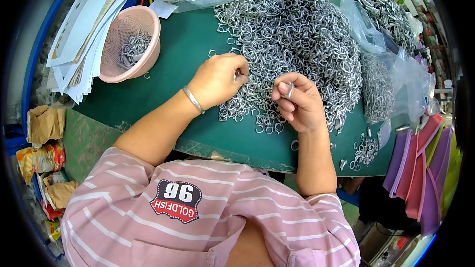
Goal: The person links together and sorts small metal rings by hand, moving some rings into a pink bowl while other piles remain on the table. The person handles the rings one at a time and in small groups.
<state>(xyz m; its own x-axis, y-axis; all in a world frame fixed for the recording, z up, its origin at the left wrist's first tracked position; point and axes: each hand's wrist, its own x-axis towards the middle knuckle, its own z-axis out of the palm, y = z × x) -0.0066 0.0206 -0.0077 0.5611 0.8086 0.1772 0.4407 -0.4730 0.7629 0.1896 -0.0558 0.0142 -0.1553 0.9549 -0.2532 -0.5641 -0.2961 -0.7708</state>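
Observation:
A large heap of small silvery metal rings (302, 34) covers the middle of the green table. At the heap's near left edge is my left hand (215, 80), its thumb and fingers pinched together. A bit of metal glints between those fingertips, mostly hidden by them. My right hand (301, 103) is raised in front of the heap, palm partly turned up. Its thumb and forefinger close on one metal ring (289, 90), while the other fingers curl loosely. Loose rings (269, 122) lie scattered on the table between and below the two hands.
A pink plastic basket (154, 44) with metal pieces stands at the left beside stacked papers (81, 29). Clear plastic bags (396, 81) and a small ring pile (365, 151) are at the right. Purple and red strips (415, 168) hang past the green table's (222, 147) right edge.

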